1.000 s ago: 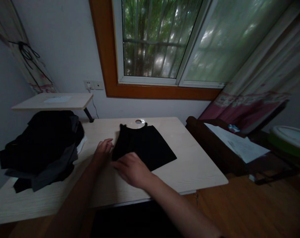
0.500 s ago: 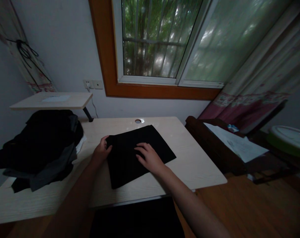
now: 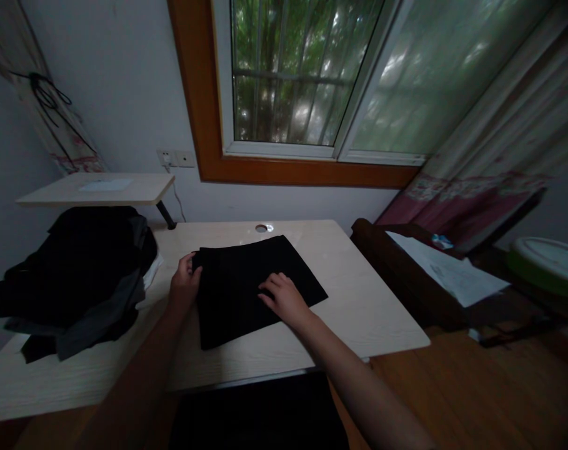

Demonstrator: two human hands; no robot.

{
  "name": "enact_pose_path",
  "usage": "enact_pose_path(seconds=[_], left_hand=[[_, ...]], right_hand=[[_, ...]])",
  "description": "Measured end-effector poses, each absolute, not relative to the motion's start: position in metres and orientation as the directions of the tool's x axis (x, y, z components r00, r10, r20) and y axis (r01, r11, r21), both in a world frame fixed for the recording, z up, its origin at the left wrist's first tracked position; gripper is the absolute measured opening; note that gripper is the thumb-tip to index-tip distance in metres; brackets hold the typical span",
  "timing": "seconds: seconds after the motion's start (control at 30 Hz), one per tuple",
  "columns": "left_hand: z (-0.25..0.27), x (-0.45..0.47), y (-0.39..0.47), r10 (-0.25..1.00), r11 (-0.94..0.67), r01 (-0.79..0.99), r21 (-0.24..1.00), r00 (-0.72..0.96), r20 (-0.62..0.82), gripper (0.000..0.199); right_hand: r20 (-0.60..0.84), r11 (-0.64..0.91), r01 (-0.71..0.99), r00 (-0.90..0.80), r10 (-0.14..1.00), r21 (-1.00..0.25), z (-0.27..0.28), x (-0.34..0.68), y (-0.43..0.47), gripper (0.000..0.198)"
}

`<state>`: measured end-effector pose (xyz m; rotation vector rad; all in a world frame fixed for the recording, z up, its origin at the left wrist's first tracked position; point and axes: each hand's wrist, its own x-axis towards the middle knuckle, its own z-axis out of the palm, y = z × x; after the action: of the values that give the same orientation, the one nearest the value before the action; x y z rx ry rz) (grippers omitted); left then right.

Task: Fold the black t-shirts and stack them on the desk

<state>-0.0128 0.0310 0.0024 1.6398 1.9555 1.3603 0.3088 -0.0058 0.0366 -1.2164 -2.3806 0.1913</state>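
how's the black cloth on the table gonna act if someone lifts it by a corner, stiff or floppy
The black cloth is probably floppy: it looks like thin fabric, so it would likely sag from one corner. Its thinness also suggests it is light for its size. Lying flat on the table, it seems unlikely to roll or tip.

You work in dim light, daylight entering through the window [image 3: 293, 81]; glare dots the table [image 3: 358, 284] at its far edge, your black cloth [image 3: 234, 290] shows little detail, and the view's corners darken.
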Motion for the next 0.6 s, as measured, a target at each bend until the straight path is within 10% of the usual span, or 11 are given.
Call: enact_pose_path(seconds=[0.2,0.37,0.6], left_hand=[[0.005,-0.019,0.032,0.841,-0.045,0.6,0.799,-0.409,0.355,0.05],[0.01,-0.036,0.03,0.722,-0.024,0.554,0.832,-0.566,0.398,0.041],[0.012,-0.055,0.026,0.52,-0.003,0.532,0.847,-0.722,0.456,0.033]], right_hand=[[0.461,0.578,0.705,-0.387,0.799,-0.41,0.041,0.306,-0.002,0.012],[0.58,0.433,0.562,0.105,0.807,-0.704,0.049,0.334,0.012,0.015],[0.347,0.311,0.181,0.687,0.639,-0.933,0.039,0.394,0.038,0.027]])
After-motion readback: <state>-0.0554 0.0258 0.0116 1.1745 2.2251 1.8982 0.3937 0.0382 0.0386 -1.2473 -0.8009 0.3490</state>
